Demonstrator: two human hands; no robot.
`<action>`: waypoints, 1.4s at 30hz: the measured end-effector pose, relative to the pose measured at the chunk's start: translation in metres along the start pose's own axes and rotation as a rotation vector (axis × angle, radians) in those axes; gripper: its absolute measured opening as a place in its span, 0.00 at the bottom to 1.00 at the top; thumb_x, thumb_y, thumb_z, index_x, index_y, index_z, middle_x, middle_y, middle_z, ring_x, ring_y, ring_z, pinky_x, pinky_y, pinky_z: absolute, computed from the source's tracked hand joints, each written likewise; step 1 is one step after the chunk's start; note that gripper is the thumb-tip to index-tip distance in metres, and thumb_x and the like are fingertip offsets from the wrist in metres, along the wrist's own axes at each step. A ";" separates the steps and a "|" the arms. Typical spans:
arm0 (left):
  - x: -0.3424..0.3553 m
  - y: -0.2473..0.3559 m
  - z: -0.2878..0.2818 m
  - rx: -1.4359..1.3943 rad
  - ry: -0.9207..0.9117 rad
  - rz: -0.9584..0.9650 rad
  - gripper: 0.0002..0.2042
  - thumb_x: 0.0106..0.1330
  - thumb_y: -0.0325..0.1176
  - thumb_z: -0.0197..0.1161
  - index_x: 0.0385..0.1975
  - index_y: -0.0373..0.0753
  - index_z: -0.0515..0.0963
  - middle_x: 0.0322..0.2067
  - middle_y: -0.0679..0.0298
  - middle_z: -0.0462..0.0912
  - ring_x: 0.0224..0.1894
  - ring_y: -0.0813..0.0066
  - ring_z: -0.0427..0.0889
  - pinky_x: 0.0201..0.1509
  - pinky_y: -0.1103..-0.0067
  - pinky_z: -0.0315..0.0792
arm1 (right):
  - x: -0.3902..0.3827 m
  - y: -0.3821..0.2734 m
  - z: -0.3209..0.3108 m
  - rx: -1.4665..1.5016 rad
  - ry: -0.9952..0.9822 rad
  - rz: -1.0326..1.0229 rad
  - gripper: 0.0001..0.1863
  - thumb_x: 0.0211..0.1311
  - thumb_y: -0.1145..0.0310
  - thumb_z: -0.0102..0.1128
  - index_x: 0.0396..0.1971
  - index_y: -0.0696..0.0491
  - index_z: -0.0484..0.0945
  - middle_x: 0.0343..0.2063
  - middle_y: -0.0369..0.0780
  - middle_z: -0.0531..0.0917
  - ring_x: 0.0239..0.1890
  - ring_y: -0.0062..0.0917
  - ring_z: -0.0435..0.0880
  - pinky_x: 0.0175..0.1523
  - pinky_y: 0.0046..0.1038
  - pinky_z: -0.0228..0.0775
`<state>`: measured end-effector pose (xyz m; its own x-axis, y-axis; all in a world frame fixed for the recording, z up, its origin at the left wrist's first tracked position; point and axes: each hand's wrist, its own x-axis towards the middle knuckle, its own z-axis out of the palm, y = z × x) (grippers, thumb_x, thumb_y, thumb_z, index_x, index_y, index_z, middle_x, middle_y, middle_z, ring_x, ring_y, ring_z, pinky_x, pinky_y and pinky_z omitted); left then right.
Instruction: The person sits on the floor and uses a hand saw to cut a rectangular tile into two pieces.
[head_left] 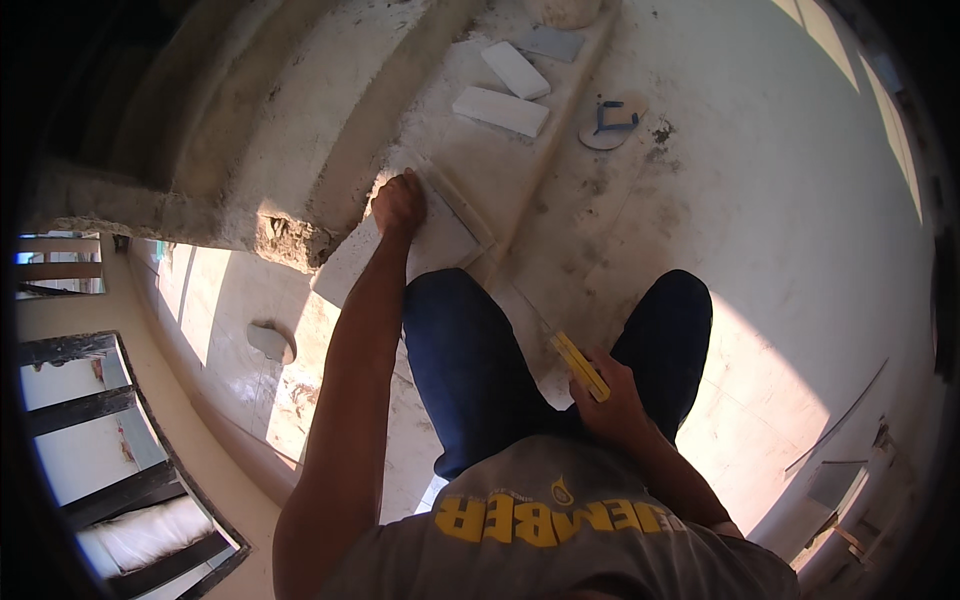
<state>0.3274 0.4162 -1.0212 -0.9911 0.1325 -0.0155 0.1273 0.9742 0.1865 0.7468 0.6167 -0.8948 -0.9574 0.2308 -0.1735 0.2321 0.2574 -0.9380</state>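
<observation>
My right hand (615,405) is in front of my right knee, with its fingers wrapped round a short, flat yellow bar (580,366) that has a dark line along its length. What kind of tool it is does not show. My left arm reaches forward to the corner of a step, where my left hand (400,205) is closed with bent fingers over a pale block (347,262). Whatever its fingertips hold, if anything, is hidden. Just right of that hand lies a flat pale slab (447,238), close to my left knee.
Concrete steps (350,120) rise at the far left, with a broken edge. Two white blocks (500,110) and a grey tile piece (550,43) lie ahead. Beyond my knees sits a round plate with a blue handle (617,118). A rounded grey piece (270,342) lies left, near barred windows.
</observation>
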 end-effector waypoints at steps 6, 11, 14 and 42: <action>0.004 0.018 0.005 0.047 -0.048 0.050 0.32 0.83 0.50 0.38 0.44 0.31 0.87 0.47 0.40 0.89 0.53 0.45 0.88 0.62 0.56 0.78 | 0.141 0.010 0.065 -0.095 0.055 -0.033 0.19 0.70 0.60 0.66 0.46 0.62 0.78 0.34 0.57 0.85 0.38 0.55 0.86 0.45 0.47 0.77; -0.002 0.014 -0.003 -0.038 -0.029 -0.024 0.31 0.83 0.50 0.38 0.44 0.32 0.87 0.47 0.41 0.89 0.52 0.43 0.88 0.61 0.55 0.79 | 0.020 0.005 0.014 -0.036 -0.011 0.108 0.19 0.70 0.61 0.65 0.50 0.60 0.77 0.35 0.55 0.85 0.39 0.53 0.88 0.48 0.47 0.78; 0.002 0.010 -0.006 -0.009 -0.025 -0.009 0.31 0.83 0.50 0.39 0.45 0.33 0.87 0.46 0.41 0.89 0.51 0.43 0.88 0.60 0.55 0.79 | -0.009 0.002 -0.015 0.016 -0.033 0.119 0.18 0.71 0.63 0.64 0.52 0.59 0.78 0.35 0.53 0.86 0.38 0.52 0.89 0.47 0.45 0.79; -0.002 0.010 -0.004 -0.018 -0.049 -0.009 0.31 0.83 0.50 0.37 0.46 0.33 0.87 0.48 0.41 0.89 0.52 0.43 0.88 0.61 0.54 0.79 | 0.015 0.015 0.013 -0.115 0.047 0.008 0.16 0.72 0.62 0.64 0.49 0.57 0.76 0.33 0.55 0.86 0.37 0.52 0.88 0.46 0.44 0.80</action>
<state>0.3309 0.4252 -1.0157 -0.9890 0.1329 -0.0655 0.1171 0.9720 0.2036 0.7337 0.6120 -0.9157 -0.9469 0.2761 -0.1646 0.2607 0.3603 -0.8957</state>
